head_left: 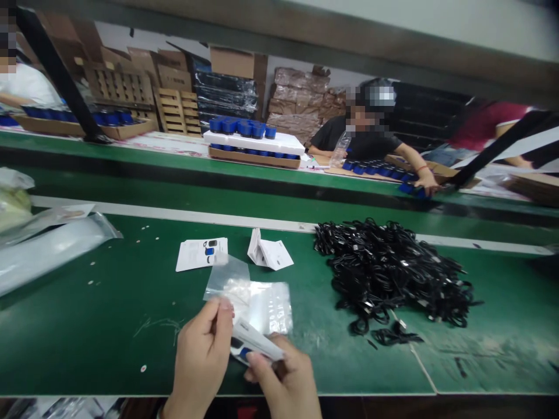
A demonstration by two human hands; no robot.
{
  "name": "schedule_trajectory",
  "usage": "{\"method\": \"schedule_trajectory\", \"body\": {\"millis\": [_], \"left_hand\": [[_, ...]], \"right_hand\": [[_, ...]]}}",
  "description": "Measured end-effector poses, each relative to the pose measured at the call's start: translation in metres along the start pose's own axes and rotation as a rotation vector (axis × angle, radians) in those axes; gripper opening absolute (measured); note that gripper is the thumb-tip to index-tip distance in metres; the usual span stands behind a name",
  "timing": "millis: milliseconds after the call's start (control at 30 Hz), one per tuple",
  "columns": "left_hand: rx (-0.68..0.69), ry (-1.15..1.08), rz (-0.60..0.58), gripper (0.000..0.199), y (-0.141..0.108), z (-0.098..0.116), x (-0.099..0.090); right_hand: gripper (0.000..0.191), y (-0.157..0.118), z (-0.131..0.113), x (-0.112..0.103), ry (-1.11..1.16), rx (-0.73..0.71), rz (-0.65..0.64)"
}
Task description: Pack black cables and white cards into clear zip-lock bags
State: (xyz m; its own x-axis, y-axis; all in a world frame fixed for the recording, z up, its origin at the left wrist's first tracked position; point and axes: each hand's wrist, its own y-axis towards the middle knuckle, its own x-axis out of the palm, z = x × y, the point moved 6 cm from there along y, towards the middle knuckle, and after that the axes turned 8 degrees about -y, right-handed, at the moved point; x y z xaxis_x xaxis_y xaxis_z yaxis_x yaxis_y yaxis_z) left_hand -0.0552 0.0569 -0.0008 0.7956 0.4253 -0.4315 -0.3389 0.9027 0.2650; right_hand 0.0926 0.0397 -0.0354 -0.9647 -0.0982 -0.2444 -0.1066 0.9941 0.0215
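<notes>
Hands pinched nearly closed, left hand (201, 348) on clear bag (229, 272), right hand (289, 375) on printed leaflet (254, 338)

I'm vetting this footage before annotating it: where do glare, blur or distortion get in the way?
Head view: glare whitens parts of the clear plastic beyond the hands; head view: the right hand and the white leaflet look soft, its print hard to read; head view: the overhead beam slants, perhaps from camera tilt or a wide lens.
</notes>
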Motion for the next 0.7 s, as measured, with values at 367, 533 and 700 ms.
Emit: {"method": "schedule_trajectory", "body": {"millis": [367,533,700], "left_hand": [[0.368,0.260,-0.054,0.032,-0.011,0.038,0.007],[0.499,0.285,-0.097,0.035,-0.020,0.041,0.015],[0.543,0.251,-0.101,0.033,-0.022,0.044,0.014]], "right_hand": [[0.026,-0.008,-0.049,-0.020,-0.710,-0.677,0.242],[0.023,-0.004,-0.052,-0.024,-0.858,-0.563,0.207],[0.023,-0.007,-0.055,-0.023,-0.873,-0.592,0.257]]}}
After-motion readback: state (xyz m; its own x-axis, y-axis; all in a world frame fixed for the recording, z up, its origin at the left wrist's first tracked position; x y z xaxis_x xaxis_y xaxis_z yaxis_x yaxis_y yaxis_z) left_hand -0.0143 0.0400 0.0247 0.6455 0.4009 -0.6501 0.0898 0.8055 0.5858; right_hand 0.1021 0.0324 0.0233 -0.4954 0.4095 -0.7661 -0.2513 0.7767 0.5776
